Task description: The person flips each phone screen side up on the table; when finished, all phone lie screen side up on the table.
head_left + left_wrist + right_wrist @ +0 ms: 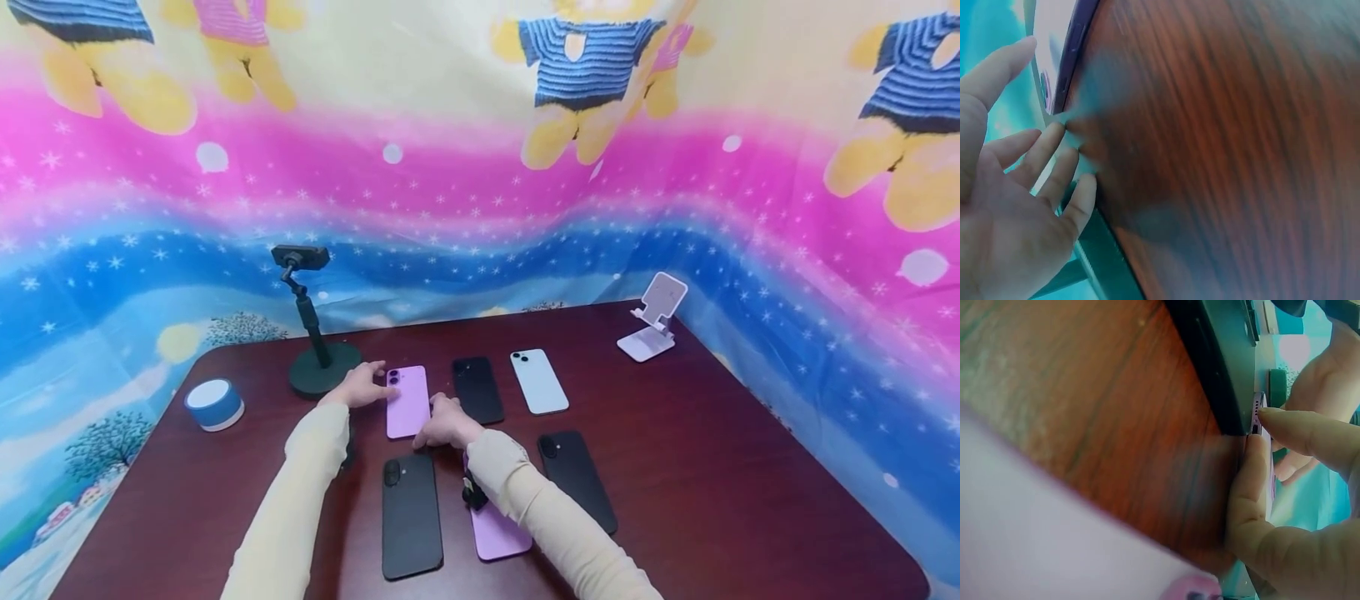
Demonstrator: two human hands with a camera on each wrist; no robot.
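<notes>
A purple smartphone (408,412) lies on the table between both hands, its camera lenses up. My left hand (362,386) is at its left side, thumb at the phone's edge. In the left wrist view the other fingers of the left hand (1029,187) extend loosely past the phone's corner (1054,56). My right hand (448,423) pinches the lower right corner. The right wrist view has that hand's thumb and finger (1249,487) at the phone's port end (1257,406). A black smartphone (412,517) lies just below.
A second purple phone (504,535) lies partly under the right forearm. Other phones are black (478,390), white (540,383) and black (577,479). A dark green stand (318,367) and blue-white cylinder (214,405) are at left; a white phone stand (652,321) is back right.
</notes>
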